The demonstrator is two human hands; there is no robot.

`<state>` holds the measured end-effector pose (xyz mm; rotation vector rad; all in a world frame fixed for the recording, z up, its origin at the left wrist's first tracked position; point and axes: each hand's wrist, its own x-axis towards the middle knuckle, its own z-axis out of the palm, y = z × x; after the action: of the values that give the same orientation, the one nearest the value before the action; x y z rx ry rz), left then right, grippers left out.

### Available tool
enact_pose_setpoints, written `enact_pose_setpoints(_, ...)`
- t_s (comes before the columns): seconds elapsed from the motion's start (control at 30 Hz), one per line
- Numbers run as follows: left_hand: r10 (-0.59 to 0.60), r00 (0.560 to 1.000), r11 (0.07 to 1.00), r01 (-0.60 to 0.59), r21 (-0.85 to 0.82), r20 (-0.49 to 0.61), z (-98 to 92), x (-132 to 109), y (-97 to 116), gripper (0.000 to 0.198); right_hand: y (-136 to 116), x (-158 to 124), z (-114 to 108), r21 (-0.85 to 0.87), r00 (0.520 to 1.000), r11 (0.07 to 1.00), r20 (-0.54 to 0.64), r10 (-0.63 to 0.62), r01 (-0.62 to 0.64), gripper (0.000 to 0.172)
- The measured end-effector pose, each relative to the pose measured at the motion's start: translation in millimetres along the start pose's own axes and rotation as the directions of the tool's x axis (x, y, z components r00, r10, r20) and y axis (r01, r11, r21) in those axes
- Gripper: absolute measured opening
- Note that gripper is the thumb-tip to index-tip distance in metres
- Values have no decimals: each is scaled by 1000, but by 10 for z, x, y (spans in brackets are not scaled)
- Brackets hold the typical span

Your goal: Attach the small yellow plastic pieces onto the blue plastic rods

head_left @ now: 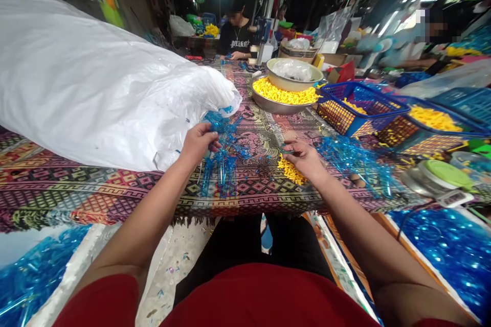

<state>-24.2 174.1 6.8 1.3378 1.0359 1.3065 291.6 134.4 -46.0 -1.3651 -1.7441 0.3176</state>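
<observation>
My left hand (198,144) is closed, thumb against fingers, at the mouth of a big white sack (126,87). Clear blue plastic parts (220,121) lie right beside its fingertips; what the fingers pinch is too small to make out. Just above a small heap of yellow plastic pieces (290,169), my right hand (305,159) pinches a tiny bluish piece (284,148), its shape unclear. Between the hands lie scattered small dark bits (264,167). Blue clear tubes (219,176) rest on the patterned cloth (249,191) nearer to me.
More blue parts (355,158) spread to the right, beside a scale with a green top (441,172). Behind are a metal basin of yellow pieces (268,104) and blue baskets (362,104). Bins of blue parts (441,245) flank my legs. A person (236,36) sits across the table.
</observation>
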Motion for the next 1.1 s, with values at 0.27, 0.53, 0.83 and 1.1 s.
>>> enact_pose_setpoints(0.27,-69,982,991,48,-125,-173,-209,313,-118,17,-217,474,236,-549,905,808,422,45,216,17)
enact_pose_setpoints(0.53,-93,992,989,82,-121,-90,-199,232,-133,11,-554,617,831,-404,858,870,512,-41,283,37)
enact_pose_setpoints(0.83,-36,992,998,30,-52,-118,-280,246,-76,13,-494,755,614,172,935,983,353,-2,-63,29)
enact_pose_setpoints(1.1,-29,967,988,-10,151,254,-278,164,-17,13,-1030,879,609,341,819,934,562,-114,-104,34)
